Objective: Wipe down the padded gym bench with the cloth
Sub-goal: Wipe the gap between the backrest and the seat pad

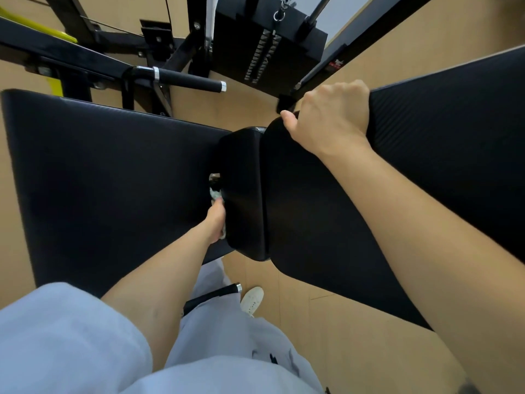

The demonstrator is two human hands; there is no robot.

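Note:
The black padded gym bench fills the middle of the view. Its flat seat pad (108,177) lies to the left and its back pad (312,211) rises to the right. My left hand (217,220) reaches into the gap between the two pads, pressed against the back pad's lower end. It is closed on a small light cloth (215,193), of which only scraps show above and beside the fingers. My right hand (331,115) grips the far upper edge of the back pad, thumb on top and fingers curled over the edge.
A black weight stack (265,52) and machine frame stand beyond the bench. A padded black handle bar (187,81) juts out above the seat pad. Tan floor (326,322) surrounds the bench. My grey trousers and a white shoe (252,300) are below, next to a bench foot bar (213,295).

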